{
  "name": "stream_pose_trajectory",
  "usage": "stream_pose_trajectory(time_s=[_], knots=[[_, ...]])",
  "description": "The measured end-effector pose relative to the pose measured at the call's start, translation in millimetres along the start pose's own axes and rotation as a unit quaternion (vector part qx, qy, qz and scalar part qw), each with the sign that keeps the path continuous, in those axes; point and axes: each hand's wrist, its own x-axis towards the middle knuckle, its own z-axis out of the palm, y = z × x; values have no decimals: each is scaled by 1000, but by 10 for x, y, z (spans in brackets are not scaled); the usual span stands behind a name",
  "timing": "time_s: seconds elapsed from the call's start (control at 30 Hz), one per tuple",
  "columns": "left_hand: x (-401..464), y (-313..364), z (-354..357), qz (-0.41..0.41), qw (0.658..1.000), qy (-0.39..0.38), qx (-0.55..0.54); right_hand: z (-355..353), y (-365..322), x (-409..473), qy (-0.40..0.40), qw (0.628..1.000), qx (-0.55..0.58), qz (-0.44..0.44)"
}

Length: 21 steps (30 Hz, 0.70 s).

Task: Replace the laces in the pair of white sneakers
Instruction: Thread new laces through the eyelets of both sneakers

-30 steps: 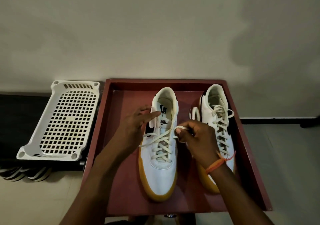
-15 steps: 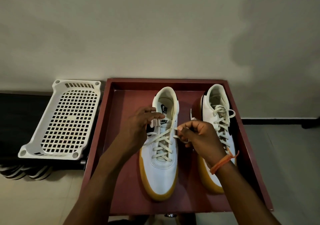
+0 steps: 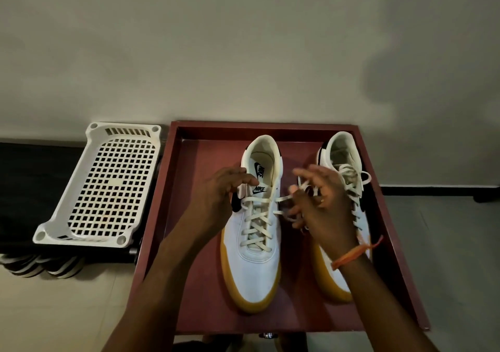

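White sneakers point(image 3: 258, 246), gum-soled; both hands point(image 3: 323, 203) pinch the left shoe's cream lace point(image 3: 282, 198)

A home: tiled floor point(image 3: 446, 243), plain wall point(image 3: 243, 54), plastic shoe rack point(image 3: 108, 184).

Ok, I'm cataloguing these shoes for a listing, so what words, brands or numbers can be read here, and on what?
"NIKE" with a swoosh, on the tongue label of the left sneaker.
"NIKE" with a swoosh, printed sideways on that sneaker's insole.
The right sneaker shows no readable text; its tongue is covered by laces and the right hand.
No numbers or other signs are visible elsewhere.
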Motion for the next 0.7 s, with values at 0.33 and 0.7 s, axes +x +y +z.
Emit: stream_pose_trajectory(time_s=[0.33, 0.7], knots=[[12, -4, 55, 8, 1000, -2, 10, 62, 79, -36, -109, 993, -47, 14], [2, 55, 16, 34, 999, 6, 22, -219, 59, 91, -10, 998, -46, 29]])
